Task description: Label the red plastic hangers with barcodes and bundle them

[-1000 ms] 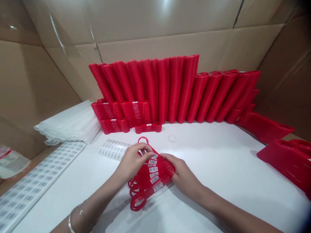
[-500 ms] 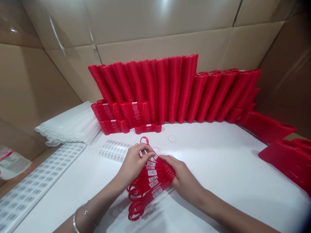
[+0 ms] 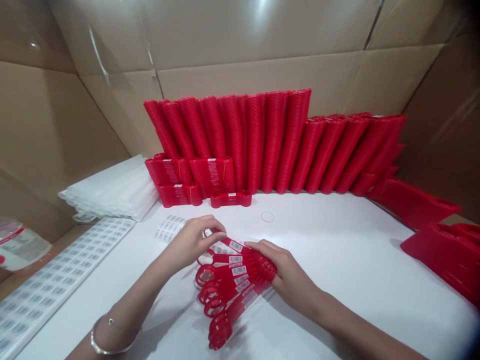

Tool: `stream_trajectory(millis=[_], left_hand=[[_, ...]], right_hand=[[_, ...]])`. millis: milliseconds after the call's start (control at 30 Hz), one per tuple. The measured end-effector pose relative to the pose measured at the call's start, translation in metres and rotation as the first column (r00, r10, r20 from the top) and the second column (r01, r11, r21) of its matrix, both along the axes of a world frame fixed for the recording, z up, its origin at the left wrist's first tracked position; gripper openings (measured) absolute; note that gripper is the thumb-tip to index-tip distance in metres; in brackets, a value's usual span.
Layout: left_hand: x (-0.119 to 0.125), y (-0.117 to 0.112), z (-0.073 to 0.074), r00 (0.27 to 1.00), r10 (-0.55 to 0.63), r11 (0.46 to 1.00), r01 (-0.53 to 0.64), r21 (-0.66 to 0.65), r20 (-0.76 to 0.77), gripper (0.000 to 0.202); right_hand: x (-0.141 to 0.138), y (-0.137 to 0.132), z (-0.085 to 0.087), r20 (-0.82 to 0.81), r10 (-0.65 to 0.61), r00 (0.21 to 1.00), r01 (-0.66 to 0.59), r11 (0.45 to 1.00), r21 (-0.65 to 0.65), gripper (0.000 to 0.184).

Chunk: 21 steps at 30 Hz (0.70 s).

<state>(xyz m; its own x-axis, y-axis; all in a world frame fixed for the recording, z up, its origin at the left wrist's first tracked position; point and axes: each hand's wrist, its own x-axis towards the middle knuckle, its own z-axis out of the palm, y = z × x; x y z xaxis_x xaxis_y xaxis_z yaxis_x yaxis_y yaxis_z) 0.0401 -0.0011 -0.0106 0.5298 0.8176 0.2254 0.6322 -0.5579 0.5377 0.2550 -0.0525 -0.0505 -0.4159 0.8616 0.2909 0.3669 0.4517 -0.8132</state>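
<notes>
My right hand is wrapped round one end of a fanned bundle of flat red plastic pieces. Each piece ends in a ring, and white barcode labels show on several of them. At the top of the fan, my left hand pinches the ringed end of the uppermost piece between thumb and fingers. Beyond that hand a sheet of barcode labels lies on the white table, partly covered by the hand. The lower rings of the fan hang loosely toward the table's front.
Tall stacks of matching red pieces stand along the cardboard wall. Shorter banded bundles sit before them. White plastic bags, a long label sheet and a tub are leftward. A rubber band lies mid-table.
My left hand has moved left from the label area to the ring end of the top piece. The fan has spread wider, and the view has shifted slightly.
</notes>
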Motion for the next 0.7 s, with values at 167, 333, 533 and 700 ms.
stream_trajectory(millis=[167,333,533,700], left_hand=[[-0.003,-0.017,0.010,0.980,-0.116,0.983,0.090,-0.162,-0.161,0.033],[0.005,-0.043,0.003,0.937,-0.132,0.981,0.076,-0.180,-0.324,0.054],[0.006,-0.068,-0.020,0.929,0.024,0.999,-0.012,0.035,-0.368,0.051],[-0.006,-0.078,-0.025,0.971,0.029,0.999,-0.019,0.045,-0.238,0.037]], right_hand=[[0.005,0.008,-0.008,0.057,-0.019,0.998,0.017,0.999,0.040,0.044],[0.006,0.011,-0.018,0.092,0.024,0.995,-0.029,0.998,0.054,0.042],[0.004,0.010,-0.026,0.240,-0.004,0.971,-0.039,0.984,0.175,0.036],[0.005,0.004,-0.033,0.344,-0.040,0.938,-0.069,0.952,0.300,0.029]])
